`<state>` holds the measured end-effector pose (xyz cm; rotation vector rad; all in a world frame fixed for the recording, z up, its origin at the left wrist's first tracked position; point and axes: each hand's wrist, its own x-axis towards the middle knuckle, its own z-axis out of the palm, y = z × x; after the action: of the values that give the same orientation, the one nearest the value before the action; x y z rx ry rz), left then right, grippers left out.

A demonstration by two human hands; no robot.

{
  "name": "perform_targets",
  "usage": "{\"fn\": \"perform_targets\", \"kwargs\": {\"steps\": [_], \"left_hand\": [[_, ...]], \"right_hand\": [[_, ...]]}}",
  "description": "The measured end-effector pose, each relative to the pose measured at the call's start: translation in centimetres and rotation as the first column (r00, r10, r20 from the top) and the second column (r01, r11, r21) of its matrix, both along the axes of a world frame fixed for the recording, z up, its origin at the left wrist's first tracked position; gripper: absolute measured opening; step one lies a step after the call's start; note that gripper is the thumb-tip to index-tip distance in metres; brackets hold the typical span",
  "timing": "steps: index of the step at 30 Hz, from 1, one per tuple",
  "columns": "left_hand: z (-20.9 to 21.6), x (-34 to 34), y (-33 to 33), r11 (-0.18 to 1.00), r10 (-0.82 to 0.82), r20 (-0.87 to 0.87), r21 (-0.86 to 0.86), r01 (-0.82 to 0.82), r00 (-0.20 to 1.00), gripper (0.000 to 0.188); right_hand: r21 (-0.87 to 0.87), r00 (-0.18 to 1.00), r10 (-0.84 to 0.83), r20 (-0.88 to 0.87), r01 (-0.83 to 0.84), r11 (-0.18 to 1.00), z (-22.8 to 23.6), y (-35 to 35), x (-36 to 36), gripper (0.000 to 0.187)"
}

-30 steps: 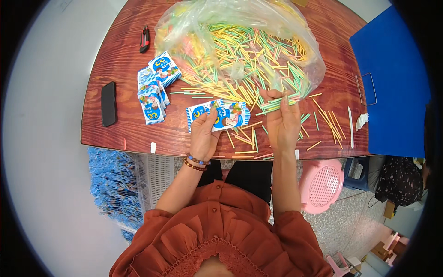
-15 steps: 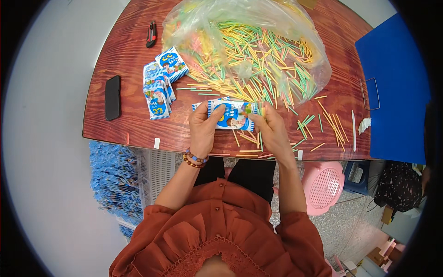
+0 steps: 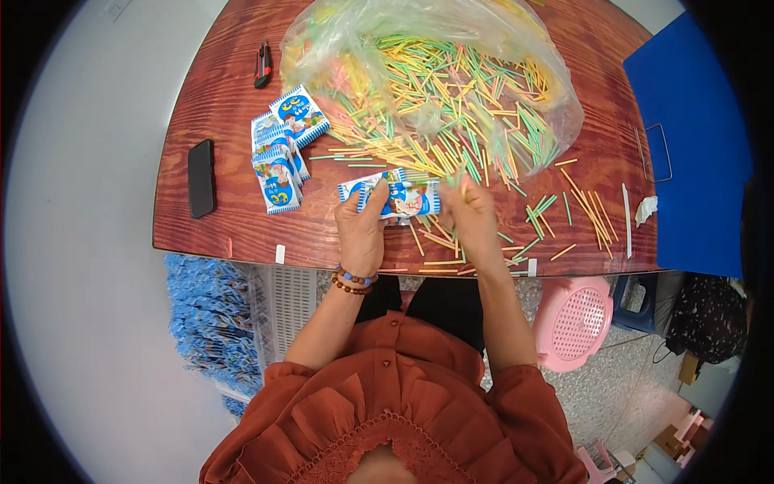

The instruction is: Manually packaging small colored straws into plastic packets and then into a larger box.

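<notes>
The person wears a rust-orange blouse (image 3: 387, 403) with ruffled tiers at the shoulders and a scalloped lace neckline. Small buttons run down its front. A brown-and-blue beaded bracelet (image 3: 353, 280) circles the left wrist; the forearms are bare.

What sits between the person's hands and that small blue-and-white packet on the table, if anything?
Nothing visible does. The left hand already grips the small packet at its left end, and the right hand is at its right end holding a few coloured sticks. Loose sticks only lie around them.
</notes>
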<state>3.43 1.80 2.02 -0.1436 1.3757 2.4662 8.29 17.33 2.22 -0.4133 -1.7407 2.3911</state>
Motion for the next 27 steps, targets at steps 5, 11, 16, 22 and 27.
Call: {"fn": "perform_targets", "kwargs": {"steps": [5, 11, 16, 22, 27], "left_hand": [[0.1, -0.4, 0.2, 0.993, -0.013, 0.08, 0.118, 0.003, 0.997, 0.018], [0.7, -0.1, 0.8, 0.98, -0.073, 0.125, 0.194, 0.048, 0.989, 0.02], [1.0, 0.2, 1.1, 0.974, -0.099, 0.119, 0.216, 0.072, 0.988, 0.021], [1.3, 0.6, 1.6, 0.967, -0.1, 0.164, 0.249, 0.056, 0.981, 0.02], [0.6, 0.7, 1.9, 0.959, -0.086, 0.188, 0.283, 0.03, 0.978, 0.02]], "right_hand": [[-0.538, 0.908, -0.347, -0.234, 0.176, 0.824, 2.2, 0.9, -0.4, 0.014], [-0.421, 0.801, -0.438, -0.408, 0.261, 0.869, 3.4, -0.9, -1.3, 0.018], [-0.374, 0.705, -0.502, -0.501, 0.346, 0.86, 3.9, -2.1, -1.9, 0.023], [-0.388, 0.733, -0.49, -0.471, 0.327, 0.862, 3.4, -4.3, -2.0, 0.018], [-0.344, 0.736, -0.546, -0.399, 0.431, 0.834, 2.2, -5.2, -1.6, 0.021]]}}
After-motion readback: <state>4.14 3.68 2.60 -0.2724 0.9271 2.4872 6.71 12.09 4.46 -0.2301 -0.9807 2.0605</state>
